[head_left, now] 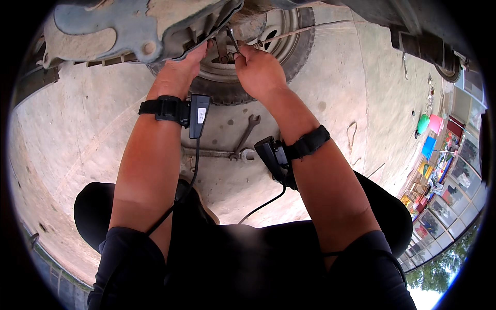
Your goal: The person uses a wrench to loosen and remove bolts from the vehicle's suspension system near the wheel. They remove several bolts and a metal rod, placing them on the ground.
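Note:
My right hand [262, 72] is closed, thumb and fingers pinching a slim silver wrench [233, 41] that points up among the metal parts inside a wheel. Beside it, my left hand [187, 66] reaches up at the edge of a grey-blue metal part [108, 26]; its fingers are mostly hidden there, so what they touch cannot be made out. Between the hands sits a rusty bracket with a bolt [222, 54]. Behind them is the tyre [227, 92] with its pale rim [290, 39].
On the concrete below the wheel, an open-ended wrench [246, 135] crosses a longer wrench [209, 153]. A cable [323, 25] runs rightward from the wheel. Vehicle bodywork [418, 36] hangs overhead at right. A loop of cord [352, 139] lies on the ground. Shelves with coloured goods [431, 165] stand far right.

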Action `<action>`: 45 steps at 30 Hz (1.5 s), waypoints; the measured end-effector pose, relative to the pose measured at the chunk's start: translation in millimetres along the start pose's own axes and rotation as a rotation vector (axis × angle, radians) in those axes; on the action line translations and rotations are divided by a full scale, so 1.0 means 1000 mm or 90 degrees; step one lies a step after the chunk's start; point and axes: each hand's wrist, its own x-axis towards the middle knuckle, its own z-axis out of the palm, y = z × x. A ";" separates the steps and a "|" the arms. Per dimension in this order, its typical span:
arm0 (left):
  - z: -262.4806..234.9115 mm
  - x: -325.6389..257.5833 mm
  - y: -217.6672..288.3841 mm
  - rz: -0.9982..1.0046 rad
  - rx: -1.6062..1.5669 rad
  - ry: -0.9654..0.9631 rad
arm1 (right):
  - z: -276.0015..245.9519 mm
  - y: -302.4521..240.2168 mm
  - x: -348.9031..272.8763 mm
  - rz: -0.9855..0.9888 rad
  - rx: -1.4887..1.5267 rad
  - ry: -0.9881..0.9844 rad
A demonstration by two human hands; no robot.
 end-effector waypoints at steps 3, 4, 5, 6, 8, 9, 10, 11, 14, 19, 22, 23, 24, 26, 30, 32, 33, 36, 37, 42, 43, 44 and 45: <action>0.007 -0.008 0.001 0.040 -0.008 -0.025 | 0.000 0.001 -0.003 0.011 -0.017 -0.015; 0.011 -0.012 0.003 0.049 -0.010 -0.032 | 0.002 0.004 -0.005 0.001 -0.003 0.014; 0.012 -0.016 0.008 0.038 -0.008 -0.033 | 0.004 0.006 -0.007 -0.011 0.010 0.044; 0.012 -0.017 0.008 0.028 -0.008 -0.026 | 0.005 0.009 -0.008 -0.017 0.027 0.070; 0.010 -0.015 0.005 0.009 -0.010 -0.006 | 0.002 0.015 -0.009 -0.027 0.060 0.122; 0.006 -0.011 -0.001 -0.011 -0.007 0.002 | -0.002 0.017 -0.012 0.065 0.198 0.076; 0.004 -0.007 -0.007 -0.033 -0.005 0.009 | -0.011 0.017 -0.017 0.158 0.335 0.029; 0.000 -0.002 -0.012 -0.066 0.002 0.011 | -0.018 0.020 -0.021 0.252 0.472 -0.019; -0.018 0.003 -0.011 -0.047 0.012 0.035 | -0.005 0.041 -0.030 0.256 0.652 -0.044; 0.007 0.004 -0.017 -0.048 -0.008 0.010 | 0.005 0.081 -0.057 0.357 0.641 -0.137; -0.005 0.016 -0.025 -0.071 0.035 -0.007 | 0.011 0.090 -0.065 0.346 0.603 -0.210; -0.015 0.019 -0.024 -0.094 0.027 0.000 | 0.013 0.087 -0.066 0.325 0.596 -0.227; -0.024 0.022 -0.023 -0.085 0.031 -0.001 | 0.015 0.084 -0.065 0.303 0.590 -0.244; -0.026 0.032 -0.037 -0.050 0.047 -0.041 | 0.008 0.088 -0.068 0.312 0.543 -0.321; -0.011 0.016 -0.025 -0.023 0.040 -0.018 | 0.014 0.088 -0.072 0.250 0.406 -0.443; -0.020 0.027 -0.035 -0.030 0.066 -0.030 | 0.014 0.085 -0.075 0.174 0.230 -0.504; -0.020 0.027 -0.036 -0.034 0.070 -0.031 | 0.014 0.083 -0.077 0.136 0.141 -0.530; -0.011 0.018 -0.032 -0.047 0.054 -0.018 | 0.023 0.071 -0.082 0.049 -0.024 -0.597; -0.010 0.017 -0.033 -0.048 0.046 -0.014 | 0.028 0.068 -0.084 0.026 -0.073 -0.612; -0.030 0.036 -0.047 -0.016 0.102 -0.013 | 0.027 0.042 -0.075 -0.104 -0.193 -0.647; -0.037 0.039 -0.050 -0.006 0.119 0.000 | 0.025 0.037 -0.067 -0.134 -0.177 -0.615; -0.045 0.042 -0.054 0.004 0.121 0.019 | 0.020 0.029 -0.057 -0.162 -0.163 -0.585; -0.040 0.040 -0.053 0.006 0.109 0.016 | 0.003 0.021 -0.043 -0.081 -0.053 -0.594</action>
